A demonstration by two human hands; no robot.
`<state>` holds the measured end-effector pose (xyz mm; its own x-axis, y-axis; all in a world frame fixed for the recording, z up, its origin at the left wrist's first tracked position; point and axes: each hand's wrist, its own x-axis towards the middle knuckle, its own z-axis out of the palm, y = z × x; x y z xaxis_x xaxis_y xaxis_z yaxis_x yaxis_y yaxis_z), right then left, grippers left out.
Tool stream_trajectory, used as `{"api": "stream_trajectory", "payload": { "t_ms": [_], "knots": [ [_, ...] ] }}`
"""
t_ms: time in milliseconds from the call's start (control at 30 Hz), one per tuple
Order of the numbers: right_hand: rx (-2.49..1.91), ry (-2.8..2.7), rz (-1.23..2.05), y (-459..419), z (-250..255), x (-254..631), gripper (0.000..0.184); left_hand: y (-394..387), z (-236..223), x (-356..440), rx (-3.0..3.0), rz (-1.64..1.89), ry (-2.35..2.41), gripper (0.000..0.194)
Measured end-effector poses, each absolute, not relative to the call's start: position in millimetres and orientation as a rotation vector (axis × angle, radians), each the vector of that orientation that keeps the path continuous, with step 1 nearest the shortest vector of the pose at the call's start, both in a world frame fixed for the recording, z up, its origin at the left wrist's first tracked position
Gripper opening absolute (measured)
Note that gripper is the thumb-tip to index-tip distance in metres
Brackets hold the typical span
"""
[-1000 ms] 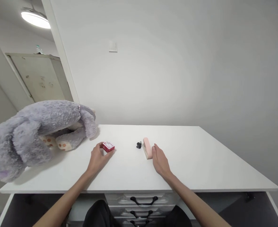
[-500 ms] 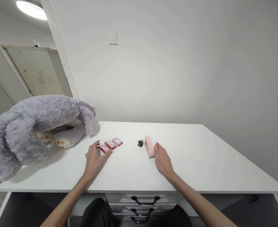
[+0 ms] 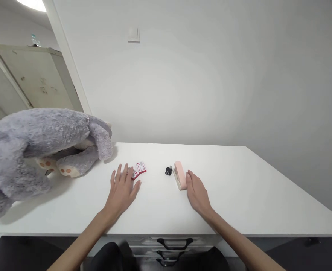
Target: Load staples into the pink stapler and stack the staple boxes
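Plainly, we have both hands low over a white bench (image 3: 239,192), working at opposite ends of a small group of items. Our left hand (image 3: 121,191) is spread, fingers fanned and thumb held off to the side, palm down over the small red-and-white boxes. Two we can make out: a far box (image 3: 141,166), fully in view just beyond the fingers, and a nearer box (image 3: 136,174), partly covered by them. Whether another lies beneath the hand, we cannot tell; nor can we say if the fingertips press or merely hover.

Our right hand (image 3: 197,193) lies on its edge, fingers straight and drawn together, alongside the pink stapler (image 3: 180,175). It seems to touch the stapler's near end, though nothing is pinched. Left of the stapler, just beside it, sits a small black item (image 3: 168,171) with a grey tip; its kind is too small to settle.

Step in hand, as we judge it: handling the boxes on the left, while the right hand steadies or flanks the stapler. To shift a box from here, the left hand would need to bring thumb and fingers together around its sides, lightly, without nudging its neighbour. Margin note: a grey plush toy (image 3: 50,130) slumps at the bench's left end.
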<state>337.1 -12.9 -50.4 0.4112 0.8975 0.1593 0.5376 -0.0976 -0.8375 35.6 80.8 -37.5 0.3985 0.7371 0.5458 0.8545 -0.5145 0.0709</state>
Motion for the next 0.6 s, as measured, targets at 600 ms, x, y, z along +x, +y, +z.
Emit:
{"api": "stream_trajectory", "payload": {
  "t_ms": [600],
  "knots": [
    [-1.734,-1.307,0.437,-12,-54,337,0.07,102,-27,142,-2.764,-0.727,-1.056,0.05]
  ]
}}
